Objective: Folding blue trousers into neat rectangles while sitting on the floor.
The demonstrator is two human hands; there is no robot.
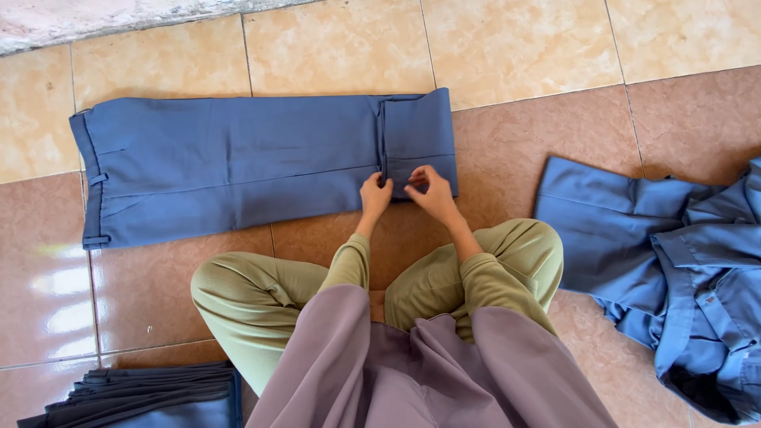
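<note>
A pair of blue trousers (238, 162) lies flat on the tiled floor, waistband at the left, the leg ends folded back over at the right. My left hand (375, 195) pinches the near edge of the folded part at its hem. Beside it, my right hand (432, 192) rests with curled fingers on the same folded flap, gripping the cloth. Both hands are at the trousers' near right corner. My crossed legs in olive trousers (261, 293) are just below.
A loose heap of blue garments (682, 261) lies on the floor at the right. A stack of folded dark blue clothes (151, 396) sits at the bottom left. A grey concrete edge (95, 20) runs along the far top left.
</note>
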